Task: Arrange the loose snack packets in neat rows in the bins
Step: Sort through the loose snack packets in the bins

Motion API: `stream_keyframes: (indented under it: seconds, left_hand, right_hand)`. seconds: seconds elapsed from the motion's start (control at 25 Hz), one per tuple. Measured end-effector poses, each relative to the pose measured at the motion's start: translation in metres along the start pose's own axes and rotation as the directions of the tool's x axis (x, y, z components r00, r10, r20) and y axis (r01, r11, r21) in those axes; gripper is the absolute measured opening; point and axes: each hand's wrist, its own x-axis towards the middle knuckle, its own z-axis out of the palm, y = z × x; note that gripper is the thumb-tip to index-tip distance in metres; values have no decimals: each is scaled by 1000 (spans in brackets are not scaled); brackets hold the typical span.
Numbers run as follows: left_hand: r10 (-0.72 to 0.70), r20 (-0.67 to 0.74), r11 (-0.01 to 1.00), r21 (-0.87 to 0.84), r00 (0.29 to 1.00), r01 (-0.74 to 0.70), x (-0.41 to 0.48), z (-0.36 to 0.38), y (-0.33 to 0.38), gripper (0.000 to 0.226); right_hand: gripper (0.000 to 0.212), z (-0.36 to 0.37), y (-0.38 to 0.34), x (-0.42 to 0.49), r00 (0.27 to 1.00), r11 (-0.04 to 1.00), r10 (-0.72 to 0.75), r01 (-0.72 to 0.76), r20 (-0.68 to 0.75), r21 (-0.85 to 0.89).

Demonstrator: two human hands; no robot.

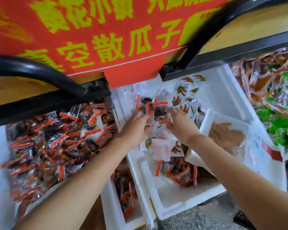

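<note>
Nearest you, the narrow bin (109,205) stands touching the middle bin (181,200). Anything that slips from your grip on the near side could drop into it and land among the wrong stock.

In the near end of the middle bin, dark packets (181,175) lie in a heap with white packets (161,150) just beyond. The two sorts are mixed, so a careless set-down is likely to bury one under the other instead of forming a row.

Your left hand (135,125) and right hand (179,125) come at a bunch (150,108) of dark packets from either side and hold it between them over the white ones. Blur hides whether your fingers curl round it or only press. A loose bunch squeezed from the sides like this may buckle in the middle and spill, and the wrappers look slick, which would make that worse.

Farther in, claw-print packets (186,98) lie near the far wall, and pushing the bunch forward could knock them askew. The banner (131,77) hangs low over that end and may hide where you set things down.
</note>
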Motion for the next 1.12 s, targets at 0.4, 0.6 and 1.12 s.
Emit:
stream_keyframes:
  seconds: [0.4, 0.6, 1.12]
  left_hand:
    - [-38, -41, 971, 236, 998, 47, 89, 3, -13, 68]
    - [-1, -61, 965, 260, 998, 17, 75, -2, -10, 29]
    - [-374, -372, 738, -675, 849, 29, -53, -31, -30, 5]
  right_hand:
    - [69, 28, 20, 54, 998, 965, -41, 26, -51, -263]
    - [41, 16, 12, 29, 995, 998, -43, 40, -91, -45]
    - [32, 13, -46, -6, 999, 862, 39, -33, -2, 507]
